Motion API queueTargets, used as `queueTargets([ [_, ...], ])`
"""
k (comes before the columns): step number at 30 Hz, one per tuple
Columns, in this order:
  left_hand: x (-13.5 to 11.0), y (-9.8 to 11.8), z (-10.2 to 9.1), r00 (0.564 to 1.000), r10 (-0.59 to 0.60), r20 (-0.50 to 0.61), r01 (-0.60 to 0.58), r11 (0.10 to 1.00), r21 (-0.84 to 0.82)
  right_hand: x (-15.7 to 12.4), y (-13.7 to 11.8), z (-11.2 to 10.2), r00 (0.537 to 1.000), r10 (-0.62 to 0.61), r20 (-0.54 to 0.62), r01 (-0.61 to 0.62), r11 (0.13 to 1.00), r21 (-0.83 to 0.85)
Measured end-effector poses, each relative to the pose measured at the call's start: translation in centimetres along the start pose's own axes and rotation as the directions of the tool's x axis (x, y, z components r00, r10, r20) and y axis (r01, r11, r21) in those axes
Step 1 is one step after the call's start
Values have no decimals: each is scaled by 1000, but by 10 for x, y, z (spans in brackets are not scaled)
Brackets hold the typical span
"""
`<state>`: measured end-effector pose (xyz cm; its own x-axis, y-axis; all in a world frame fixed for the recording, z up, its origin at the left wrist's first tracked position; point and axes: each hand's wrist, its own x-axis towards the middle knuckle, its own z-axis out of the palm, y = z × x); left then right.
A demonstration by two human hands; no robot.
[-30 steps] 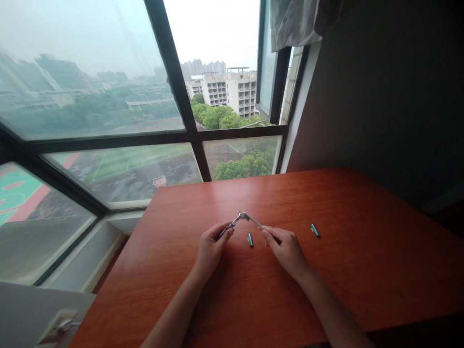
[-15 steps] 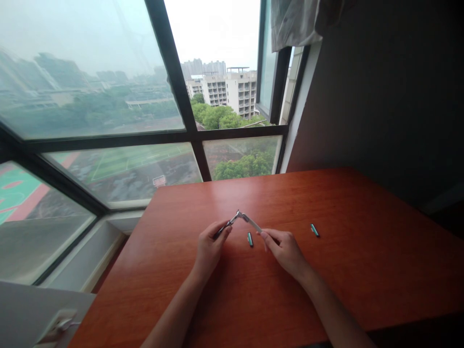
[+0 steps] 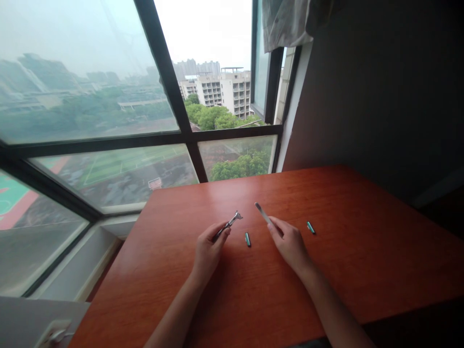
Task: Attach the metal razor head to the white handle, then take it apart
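My left hand (image 3: 209, 250) is closed round a slim dark razor handle (image 3: 227, 224) whose metal tip points up and to the right. My right hand (image 3: 290, 244) pinches a thin silvery piece (image 3: 261, 211) that slants up and to the left. The two pieces are apart, with a gap between their tips. A small teal cartridge (image 3: 247, 239) lies on the red-brown wooden table (image 3: 232, 295) between my hands. A second teal cartridge (image 3: 311, 227) lies just right of my right hand.
A large dark-framed window (image 3: 163, 92) stands beyond the table's far and left edges. A dark wall (image 3: 380, 87) borders the table on the right. Cloth (image 3: 290, 21) hangs at the top. A white socket with a cable (image 3: 54, 332) sits at the lower left.
The handle and the silvery piece were joined at their tips; now they are apart. My right hand has moved right with its piece. The view has shifted a little.
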<state>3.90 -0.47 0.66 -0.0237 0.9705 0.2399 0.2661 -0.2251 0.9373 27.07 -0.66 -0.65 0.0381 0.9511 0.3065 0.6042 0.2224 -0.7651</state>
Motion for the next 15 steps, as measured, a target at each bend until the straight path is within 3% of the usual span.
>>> queueTargets([
  [4, 0, 0, 1, 999, 15, 32, -15, 1000, 0, 1, 17, -18, 993, 8, -121, -50, 936, -349],
  [7, -1, 0, 1, 999, 22, 43, -22, 1000, -2, -3, 24, -33, 988, 82, -131, -140, 835, -532],
  [11, -1, 0, 2, 997, 37, 67, -36, 999, -4, -6, 29, -42, 976, 192, -100, -209, 711, -672],
  [15, -1, -2, 2, 996, 39, 84, -39, 999, -4, -4, 33, -38, 969, 224, -106, -229, 645, -729],
])
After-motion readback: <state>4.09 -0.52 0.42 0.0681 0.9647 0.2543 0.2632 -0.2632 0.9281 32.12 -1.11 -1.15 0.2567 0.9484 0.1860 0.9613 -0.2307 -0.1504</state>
